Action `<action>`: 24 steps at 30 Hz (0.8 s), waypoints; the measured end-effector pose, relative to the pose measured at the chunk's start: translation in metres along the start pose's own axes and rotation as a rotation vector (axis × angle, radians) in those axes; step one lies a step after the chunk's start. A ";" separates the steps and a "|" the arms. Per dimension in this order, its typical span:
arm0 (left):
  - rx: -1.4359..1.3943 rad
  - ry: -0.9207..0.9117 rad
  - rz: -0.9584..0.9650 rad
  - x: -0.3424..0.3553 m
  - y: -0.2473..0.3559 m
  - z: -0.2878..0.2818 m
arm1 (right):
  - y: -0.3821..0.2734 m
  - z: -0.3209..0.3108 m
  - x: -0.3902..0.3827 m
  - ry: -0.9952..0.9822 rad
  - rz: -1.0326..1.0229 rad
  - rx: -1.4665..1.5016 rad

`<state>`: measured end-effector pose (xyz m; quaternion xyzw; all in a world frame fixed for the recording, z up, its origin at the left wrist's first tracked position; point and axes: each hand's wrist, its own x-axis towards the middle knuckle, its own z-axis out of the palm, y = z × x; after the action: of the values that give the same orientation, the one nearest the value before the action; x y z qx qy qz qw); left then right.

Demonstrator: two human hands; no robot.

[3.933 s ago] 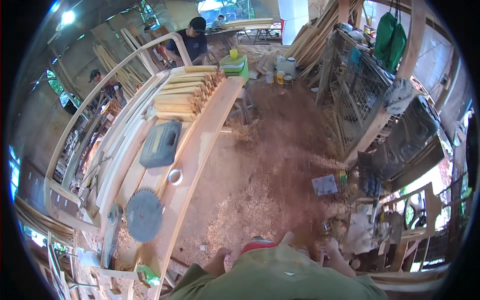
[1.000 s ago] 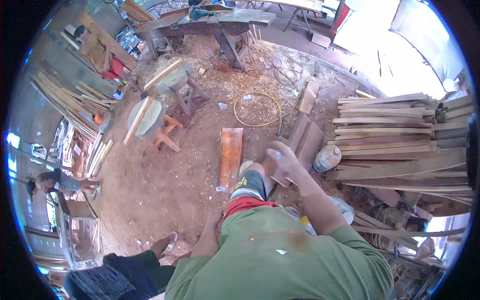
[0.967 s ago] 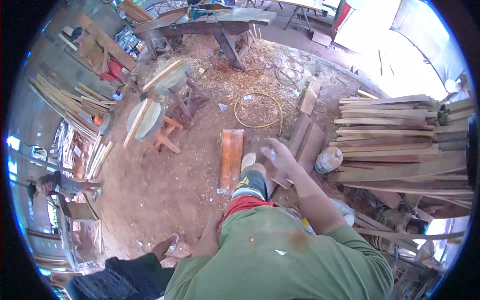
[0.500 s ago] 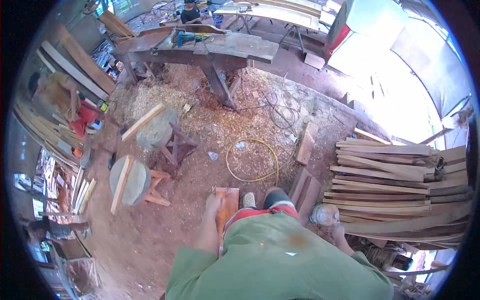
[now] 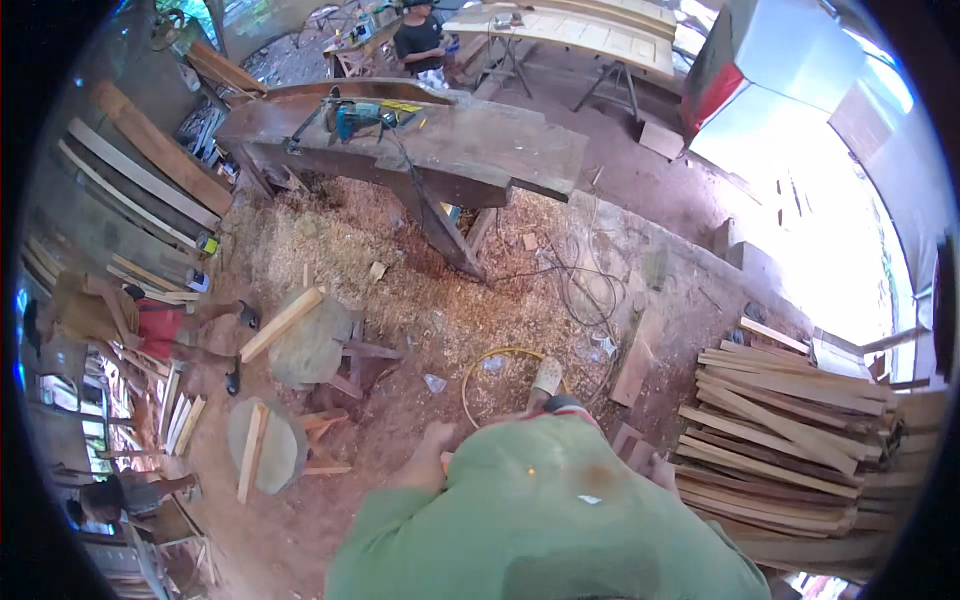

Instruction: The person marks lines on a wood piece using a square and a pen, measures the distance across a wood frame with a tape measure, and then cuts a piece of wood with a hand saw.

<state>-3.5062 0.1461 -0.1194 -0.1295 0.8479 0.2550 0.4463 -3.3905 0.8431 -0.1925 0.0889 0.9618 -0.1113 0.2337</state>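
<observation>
Hands were positioned apart, one on each side of the green-shirted torso [image 5: 560, 480]. The left hand [image 5: 431, 444] was beside a narrow visible edge of an orange-brown board [image 5: 447, 460], located between that hand and the shirt; contact could not be determined. The right hand [image 5: 661, 474] was partly hidden by the torso, near the left end of a stack of wooden strips [image 5: 780, 440] and just below brown boards [image 5: 627, 440] on the floor. Whether the fingers of either hand were closed or spread could not be determined.

Ahead of the torso, a light-coloured shoe [image 5: 547, 375] overlapped the right side of a yellow hose [image 5: 515, 350] laid in a loop. A single plank [image 5: 638, 360] lay to the right of the loop. To the left stood two round-topped stands: the farther stand [image 5: 315, 350] carried one wooden bar [image 5: 283, 326], and the nearer stand [image 5: 282, 455] carried another bar [image 5: 253, 452].

Beyond these, wood shavings [image 5: 330, 240] covered the floor under a dark wooden desk [image 5: 480, 150], which supported a teal power tool [image 5: 357, 120]. A person in a dark top [image 5: 418, 42] was behind the desk; a person in red shorts [image 5: 160, 328] was at the far left.
</observation>
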 end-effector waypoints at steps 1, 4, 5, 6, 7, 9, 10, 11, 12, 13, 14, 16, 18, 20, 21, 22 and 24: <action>-0.168 -0.073 -0.109 0.000 0.030 -0.005 | -0.001 -0.023 0.034 0.019 0.385 0.527; -0.197 0.002 -0.208 0.009 0.058 -0.060 | -0.133 -0.166 0.126 0.143 0.553 1.292; -0.181 0.052 -0.184 0.020 0.069 -0.080 | -0.149 -0.200 0.146 0.138 0.579 1.283; -0.165 0.108 -0.158 0.034 0.078 -0.099 | -0.154 -0.222 0.166 0.150 0.556 1.279; -0.285 0.183 -0.204 0.058 0.102 -0.134 | -0.156 -0.247 0.187 0.168 0.519 1.268; -0.237 0.404 -0.142 0.101 0.159 -0.215 | -0.146 -0.261 0.227 0.224 0.498 1.145; -0.265 0.585 -0.046 0.136 0.162 -0.245 | -0.149 -0.266 0.251 0.233 0.454 1.047; -0.425 0.451 -0.078 0.163 0.186 -0.297 | -0.157 -0.276 0.269 0.246 0.463 1.039; -0.359 0.723 0.087 0.189 0.197 -0.336 | -0.174 -0.282 0.279 0.222 0.387 1.037; -0.389 0.894 0.197 0.210 0.206 -0.371 | -0.191 -0.290 0.283 0.195 0.318 1.034; -0.417 1.084 0.308 0.223 0.220 -0.418 | -0.253 -0.340 0.274 0.199 0.250 0.832; -0.361 1.030 0.364 0.254 0.273 -0.514 | -0.238 -0.297 0.248 0.433 0.454 0.934; -0.214 0.947 0.278 0.300 0.290 -0.599 | -0.296 -0.296 0.217 0.459 0.670 1.517; -0.161 0.937 0.219 0.348 0.307 -0.669 | -0.349 -0.295 0.188 0.426 0.850 1.499; -0.135 0.976 0.178 0.366 0.309 -0.699 | -0.366 -0.289 0.176 0.425 0.765 1.222; -0.166 0.998 0.170 0.380 0.311 -0.725 | -0.384 -0.282 0.163 0.416 0.680 0.948; -0.096 0.991 0.164 0.413 0.298 -0.767 | -0.405 -0.276 0.135 0.357 0.492 0.402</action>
<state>-4.4034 -0.0219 -0.0033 -0.1883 0.9526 0.2359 -0.0378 -3.7179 0.5407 0.0525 0.3798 0.8963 -0.2212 0.0596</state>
